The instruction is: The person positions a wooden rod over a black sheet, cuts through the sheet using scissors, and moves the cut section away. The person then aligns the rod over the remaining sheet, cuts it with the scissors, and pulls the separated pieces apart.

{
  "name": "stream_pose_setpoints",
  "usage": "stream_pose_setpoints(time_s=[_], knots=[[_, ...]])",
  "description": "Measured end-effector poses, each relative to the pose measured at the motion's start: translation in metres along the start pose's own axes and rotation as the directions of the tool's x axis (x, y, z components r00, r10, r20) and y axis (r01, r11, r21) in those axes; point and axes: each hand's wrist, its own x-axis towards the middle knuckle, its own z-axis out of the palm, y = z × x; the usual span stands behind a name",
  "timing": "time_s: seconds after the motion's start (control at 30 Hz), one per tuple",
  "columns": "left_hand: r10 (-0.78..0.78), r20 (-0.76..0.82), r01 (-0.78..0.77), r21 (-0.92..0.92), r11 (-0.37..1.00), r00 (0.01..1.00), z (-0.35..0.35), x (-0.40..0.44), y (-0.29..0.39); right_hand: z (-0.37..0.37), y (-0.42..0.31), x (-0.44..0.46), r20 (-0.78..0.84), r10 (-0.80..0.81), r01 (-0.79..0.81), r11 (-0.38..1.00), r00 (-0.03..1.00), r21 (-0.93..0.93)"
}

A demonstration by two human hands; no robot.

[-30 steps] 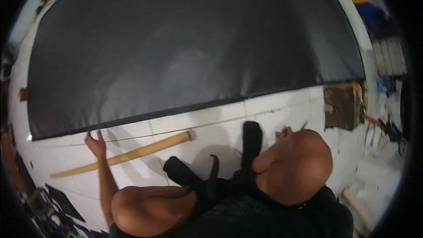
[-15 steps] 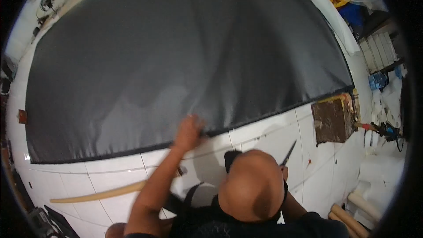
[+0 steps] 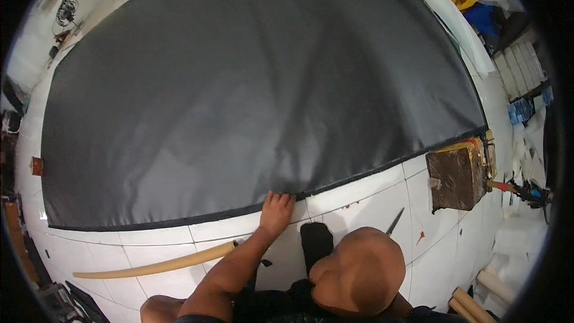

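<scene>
A large black leather-like sheet (image 3: pixel 239 96) with a thick dark edge lies spread over the floor before me. My left hand (image 3: pixel 277 213) is closed at its near edge, fingers together and bent over the rim. From behind my raised right knee (image 3: pixel 359 269) sticks out the pointed dark blade of a knife (image 3: pixel 395 221). My right hand is hidden by that knee; half a second ago it showed gripping the knife's handle. A black-covered foot (image 3: pixel 317 244) stands on the tiles close to the sheet.
Left of me a long tan tube (image 3: pixel 155 268) lies on the white tiles (image 3: pixel 161 239). A brown, stained box (image 3: pixel 457 179) touches the sheet's right corner. White rolled material (image 3: pixel 454 24) runs along the right side, and more rolls (image 3: pixel 472 305) lie at lower right.
My left hand has come back from above the sheet to its near edge, the fingers closing there. My right knee has shifted right and down in view, and now covers my right hand.
</scene>
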Motion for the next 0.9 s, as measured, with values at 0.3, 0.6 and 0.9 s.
stream_pose_setpoints(time_s=[0.3, 0.6, 0.9], knots=[[-0.087, -0.081, 0.080, -0.080, 0.994, 0.993, 0.003, 0.007, 0.010, -0.031, -0.122, -0.022, 0.230, -0.385, 0.442, 0.839, 0.894, -0.317], [-0.110, -0.201, 0.086, -0.128, 0.988, 0.973, 0.000, 0.008, 0.014, -0.059, -0.180, -0.034, 0.301, -0.417, 0.514, 0.703, 0.858, -0.491], [-0.229, -0.219, 0.152, -0.318, 0.936, 0.949, -0.008, 0.017, 0.021, -0.073, -0.237, -0.048, 0.236, -0.348, 0.421, 0.754, 0.907, -0.505]])
